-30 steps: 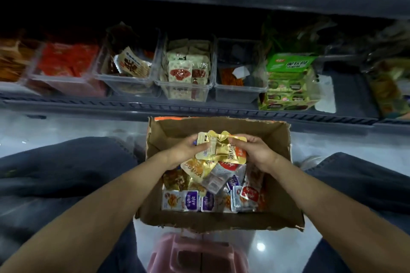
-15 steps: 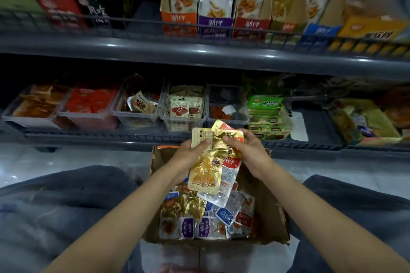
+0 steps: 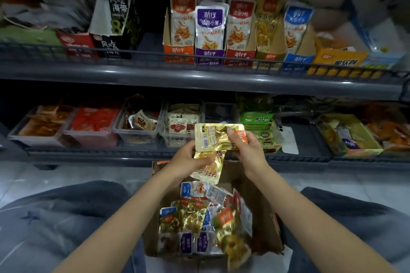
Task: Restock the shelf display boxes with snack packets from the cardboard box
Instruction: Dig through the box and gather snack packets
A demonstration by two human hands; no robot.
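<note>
The foil packets [image 3: 218,139] held up are gold foil, mirror-bright and crinkled all over. Below them the box [image 3: 264,217] is plain brown cardboard, matt and rough, its rim torn ragged. The loose packets [image 3: 199,217] inside are glossy plastic film and more wrinkled foil. The shelves [image 3: 199,77] are grey painted metal, smooth with a soft sheen. The tubs [image 3: 137,134] are clear plastic, slightly cloudy. The display boxes [image 3: 179,53] are printed card. The trousers [image 3: 55,217] are matt blue denim, and the floor [image 3: 66,175] looks like smooth, faintly shiny tile.
</note>
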